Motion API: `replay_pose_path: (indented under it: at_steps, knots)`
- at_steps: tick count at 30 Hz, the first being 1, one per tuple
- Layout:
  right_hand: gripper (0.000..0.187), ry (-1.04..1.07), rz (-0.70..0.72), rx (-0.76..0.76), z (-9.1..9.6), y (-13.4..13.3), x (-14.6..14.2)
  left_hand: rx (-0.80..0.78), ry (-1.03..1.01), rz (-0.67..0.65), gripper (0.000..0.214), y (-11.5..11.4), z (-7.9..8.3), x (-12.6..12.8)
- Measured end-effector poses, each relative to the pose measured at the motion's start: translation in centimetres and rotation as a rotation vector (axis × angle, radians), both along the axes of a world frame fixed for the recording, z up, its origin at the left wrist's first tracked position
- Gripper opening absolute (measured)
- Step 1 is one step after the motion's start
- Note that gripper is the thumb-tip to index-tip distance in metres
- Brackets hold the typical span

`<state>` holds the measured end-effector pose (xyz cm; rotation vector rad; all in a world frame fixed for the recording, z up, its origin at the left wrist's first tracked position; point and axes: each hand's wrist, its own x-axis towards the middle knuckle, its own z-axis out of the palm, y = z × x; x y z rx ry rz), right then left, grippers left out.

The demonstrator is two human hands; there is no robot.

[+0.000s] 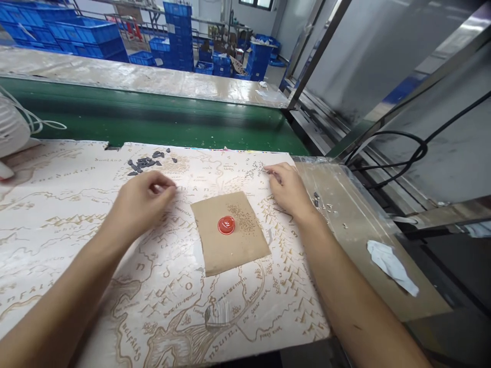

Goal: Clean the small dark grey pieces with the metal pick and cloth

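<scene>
My left hand hangs over the map-printed sheet, its thumb and fingers drawn together with nothing visible between them. Just above it lies a small heap of dark grey chips. My right hand rests near the sheet's far edge, fingertips among scattered tiny grey specks. Between my hands lies a square of brown kraft paper. A round red cap sits on it, beside a patch of similar specks.
A green conveyor belt runs behind the sheet, with a pale worktop beyond it. Blue crates are stacked farther back. To the right are a transparent plastic sheet, a crumpled white cloth and a black cable.
</scene>
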<state>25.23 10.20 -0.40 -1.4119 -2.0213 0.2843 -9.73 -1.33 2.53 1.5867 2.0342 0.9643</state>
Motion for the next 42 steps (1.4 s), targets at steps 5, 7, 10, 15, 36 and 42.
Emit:
replay_pose_path:
  at_steps: [5, 7, 10, 15, 36, 42]
  knots:
    - [0.038, -0.136, 0.067, 0.002, -0.4, -0.1, -0.9, -0.057, 0.188, 0.187, 0.017, -4.9, -1.6, -6.6]
    - [0.035, -0.152, 0.062, -0.009, -0.4, -0.1, -1.1, -0.040, 0.259, 0.259, 0.017, -6.5, -2.6, -9.5]
    - [0.030, -0.149, 0.056, -0.012, -0.3, 0.0, -1.2, -0.053, 0.359, 0.329, 0.020, -7.4, -3.5, -12.9]
    - [0.023, -0.121, 0.049, -0.004, -0.3, 0.2, -1.4, -0.033, 0.562, 0.281, 0.032, -4.7, -2.5, -11.2]
    - [0.009, 0.369, 0.086, -0.188, 1.4, -2.0, -3.0, 0.025, 0.387, 0.239, 0.016, 2.3, -2.7, -6.7]
    - [0.018, 0.680, 0.220, -0.339, 2.5, -3.8, -5.1, 0.071, 0.163, 0.039, 0.013, 1.5, -2.5, -2.0]
